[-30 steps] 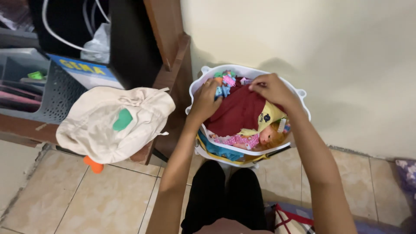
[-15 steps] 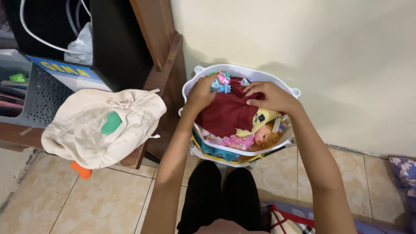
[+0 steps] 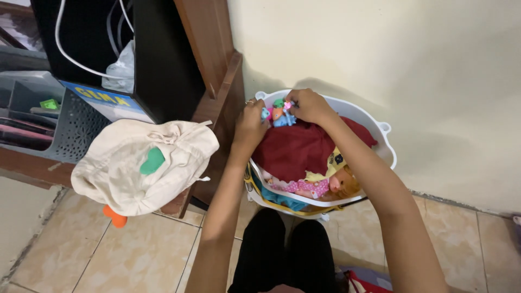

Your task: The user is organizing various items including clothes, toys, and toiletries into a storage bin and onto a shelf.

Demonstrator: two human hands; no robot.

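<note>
A white basket [image 3: 386,142] stands on the tiled floor [image 3: 65,260], pushed against the cream wall [image 3: 380,54] on its far side and just beside a dark wooden shelf unit [image 3: 217,97] on its left. Open room remains only on the near side, where the person's knees in black trousers [image 3: 282,255] close in on the rim.

The basket is filled to the brim. A dark red cloth [image 3: 298,149] covers most of the top; a doll [image 3: 325,187] with fair hair and a pink dress lies against the near rim. A cluster of small coloured toys [image 3: 278,115] sits at the far rim, close to the wall.

Both forearms reach forward over the basket. The left hand [image 3: 251,126] is bent at the wrist, fingers curled down onto the left side of the toy cluster. The right hand [image 3: 309,106] is arched over the cluster, fingertips pinched on one small toy. Both hands thus grasp at the toys; how firmly the left one holds cannot be told.

On the lower shelf edge to the left lies a cream drawstring bag [image 3: 144,165] overhanging the edge, with a green shape [image 3: 152,161] on it and an orange piece [image 3: 115,217] beneath. A grey perforated crate [image 3: 76,127] stands behind it.
</note>
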